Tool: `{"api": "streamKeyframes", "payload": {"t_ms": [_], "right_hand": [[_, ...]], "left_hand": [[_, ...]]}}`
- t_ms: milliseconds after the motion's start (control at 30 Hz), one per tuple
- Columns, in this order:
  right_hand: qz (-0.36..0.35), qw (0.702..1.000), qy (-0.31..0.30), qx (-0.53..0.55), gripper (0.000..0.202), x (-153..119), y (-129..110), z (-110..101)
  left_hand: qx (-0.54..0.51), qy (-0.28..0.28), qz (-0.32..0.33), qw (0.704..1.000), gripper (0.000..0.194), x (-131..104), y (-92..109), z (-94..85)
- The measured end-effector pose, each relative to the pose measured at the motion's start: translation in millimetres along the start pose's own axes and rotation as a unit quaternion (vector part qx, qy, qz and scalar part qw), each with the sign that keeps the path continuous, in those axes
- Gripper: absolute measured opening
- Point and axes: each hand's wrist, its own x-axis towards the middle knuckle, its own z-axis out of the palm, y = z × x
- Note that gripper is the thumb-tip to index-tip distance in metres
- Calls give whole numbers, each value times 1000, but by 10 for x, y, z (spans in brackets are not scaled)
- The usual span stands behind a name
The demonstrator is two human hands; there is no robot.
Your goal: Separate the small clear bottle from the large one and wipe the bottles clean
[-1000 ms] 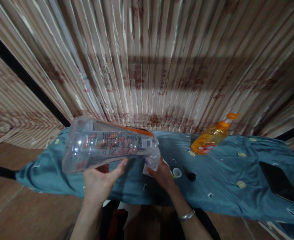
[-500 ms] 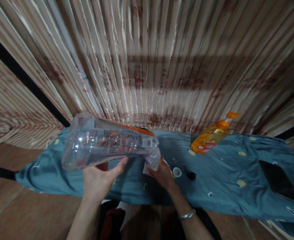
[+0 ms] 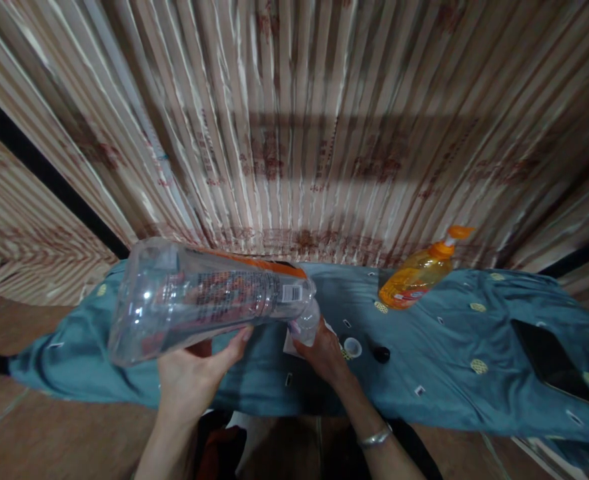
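Gripping — L hand (image 3: 187, 380): lg clear btl (image 3: 199, 300) | R hand (image 3: 324, 353): sm clear container (image 3: 308, 323) | pump btl (image 3: 418, 275) — orange liq (image 3: 403, 285)

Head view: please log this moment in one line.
left hand: holds large clear bottle, tilted; right hand: holds small clear container at bottle's neck; orange pump bottle: on cloth

The left hand (image 3: 187, 380) holds a large clear bottle (image 3: 214, 293) tilted sideways, its neck at a small clear container (image 3: 308, 325) in the right hand (image 3: 325, 355). An orange pump bottle (image 3: 417, 279) stands on teal cloth (image 3: 439, 363).
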Motion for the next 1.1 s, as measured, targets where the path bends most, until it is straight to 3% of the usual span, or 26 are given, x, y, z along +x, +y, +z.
{"api": "streamKeyframes", "payload": {"t_ms": [200,433,633,900,1100], "right_hand": [[-1,1000,1,11,45,3,8,6],[-5,1000,10,-2,48,7,32,40],[3,1000,11,-15,50,7,42,54],[5,1000,6,-25,52,9,-7,26],[-4,1000,14,-18,51,2,-8,28]], "left_hand": [[-18,-3,-23,1000,40,4,26,8],[-26,-5,-14,1000,37,-40,-117,-14],[-113,-4,-77,991,45,-83,-160,29],[-199,-12,-125,972,28,-144,-174,92],[-198,-33,-132,971,24,-128,-206,41]]}}
